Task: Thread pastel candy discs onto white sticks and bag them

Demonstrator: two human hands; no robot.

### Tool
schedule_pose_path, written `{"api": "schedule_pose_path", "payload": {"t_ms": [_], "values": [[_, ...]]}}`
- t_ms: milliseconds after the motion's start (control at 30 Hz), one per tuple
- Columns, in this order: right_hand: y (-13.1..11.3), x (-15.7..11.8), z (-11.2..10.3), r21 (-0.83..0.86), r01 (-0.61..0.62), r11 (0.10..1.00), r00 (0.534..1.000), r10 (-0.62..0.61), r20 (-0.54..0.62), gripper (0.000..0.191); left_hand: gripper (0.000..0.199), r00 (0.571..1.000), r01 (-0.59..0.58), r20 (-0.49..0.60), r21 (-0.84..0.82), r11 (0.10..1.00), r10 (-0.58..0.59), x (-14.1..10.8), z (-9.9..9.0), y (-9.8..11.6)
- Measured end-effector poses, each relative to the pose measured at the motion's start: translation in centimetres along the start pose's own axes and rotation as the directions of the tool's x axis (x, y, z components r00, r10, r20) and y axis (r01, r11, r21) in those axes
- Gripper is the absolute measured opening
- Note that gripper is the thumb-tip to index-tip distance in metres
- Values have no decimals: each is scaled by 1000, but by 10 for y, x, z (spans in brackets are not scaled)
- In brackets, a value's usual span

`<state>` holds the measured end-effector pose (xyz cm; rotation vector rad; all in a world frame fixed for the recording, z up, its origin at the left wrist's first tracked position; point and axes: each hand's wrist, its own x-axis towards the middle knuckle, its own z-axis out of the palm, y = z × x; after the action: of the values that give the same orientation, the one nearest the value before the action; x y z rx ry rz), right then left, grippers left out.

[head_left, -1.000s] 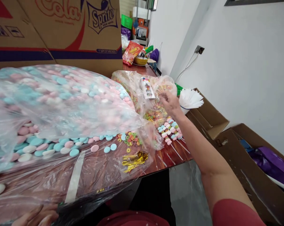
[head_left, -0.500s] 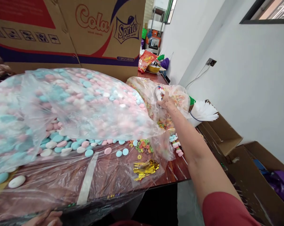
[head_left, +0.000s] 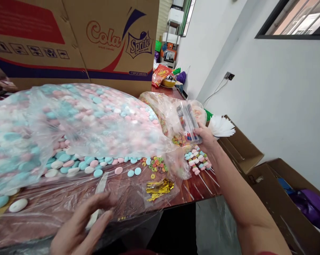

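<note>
My right hand [head_left: 206, 136] grips a stack of clear plastic packets with coloured print [head_left: 187, 120], its thumb and fingers closed on the lower right edge. Below it lie candy skewers [head_left: 198, 159] of pastel pieces on white sticks. Above the table's front edge, my left hand [head_left: 83, 221] reaches in with fingers apart and holds nothing. A large clear bag of pink, blue and white candies [head_left: 104, 120] spreads across the table, some spilled along its front. Gold twist ties [head_left: 160, 189] rest near small ring candies [head_left: 160, 164].
A big cardboard carton [head_left: 109, 63] stands behind the candy bag. White sticks [head_left: 221, 125] fan out beside the right arm. Open cardboard boxes [head_left: 271, 184] are at the right, one holding purple material. At the left edge is another person's hand [head_left: 2, 85].
My right hand has drawn back toward me, bringing the plastic packets off the ring-candy bag. From the bottom edge, my left hand has risen over the table with its fingers apart.
</note>
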<state>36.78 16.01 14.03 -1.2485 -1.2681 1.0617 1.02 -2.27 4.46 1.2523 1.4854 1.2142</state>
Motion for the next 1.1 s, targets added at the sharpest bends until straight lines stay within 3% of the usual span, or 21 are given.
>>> {"api": "schedule_pose_path", "payload": {"t_ms": [67,167,233,300,367,433,533,600,667,733,800,900,1100], "values": [[-4,-40,5,2,11,1000,999,-11,46,59,36,981,119,178,-211,970,-82,11,27,37],[-4,-95,21,-73,89,993,991,-81,109,66,51,898,227,439,-422,877,-22,25,72,77],[1,-125,39,-137,151,979,982,-133,132,67,59,867,273,496,-566,778,57,32,101,86],[9,-148,59,-252,200,947,979,-184,83,67,61,838,330,531,-675,660,123,34,122,85],[16,-165,75,-385,261,886,965,-248,84,68,57,859,396,508,-739,545,66,33,134,76],[19,-174,84,-474,349,809,937,-309,164,70,53,876,440,482,-780,444,-21,31,135,66],[14,-176,83,-488,500,715,865,-387,320,51,55,840,526,539,-776,348,-69,29,124,52],[8,-170,78,-503,541,674,841,-433,325,29,59,791,590,609,-738,328,-55,28,112,45],[4,-159,74,-558,534,636,841,-471,267,20,61,731,655,680,-681,327,-47,28,101,39],[2,-146,73,-597,536,597,836,-477,272,27,62,654,724,755,-603,334,-54,27,93,33],[3,-135,75,-585,570,577,821,-432,373,43,60,606,757,793,-548,356,-69,26,87,28],[7,-124,82,-554,618,558,778,-337,530,56,53,610,740,788,-531,413,-80,25,82,24],[14,-121,94,-547,702,456,702,-313,640,45,53,702,632,704,-552,544,-102,25,79,21]]}}
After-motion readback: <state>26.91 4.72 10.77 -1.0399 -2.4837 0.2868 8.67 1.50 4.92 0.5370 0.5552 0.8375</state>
